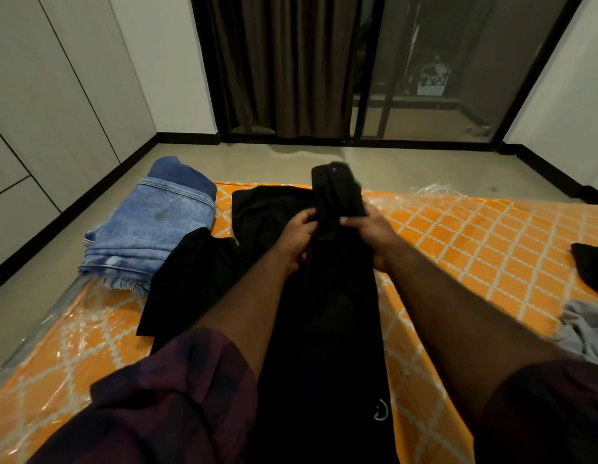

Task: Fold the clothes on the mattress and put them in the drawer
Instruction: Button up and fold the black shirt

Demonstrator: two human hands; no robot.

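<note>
A long black garment [334, 323] lies lengthwise down the middle of the orange patterned mattress [475, 242], its far end lifted and doubled back. My left hand [299, 236] grips its left edge, and my right hand [371, 232] grips the right edge, with the raised fold between them. A small white logo shows near the garment's near end. Another black garment [190, 279] lies spread to the left, partly under the first.
Folded blue jeans [150, 229] are stacked at the mattress's far left corner. A grey cloth [585, 329] and a black cloth [592, 266] lie at the right edge. White cabinet doors [40, 112] line the left wall. A dark curtain [284, 61] and glass door stand ahead.
</note>
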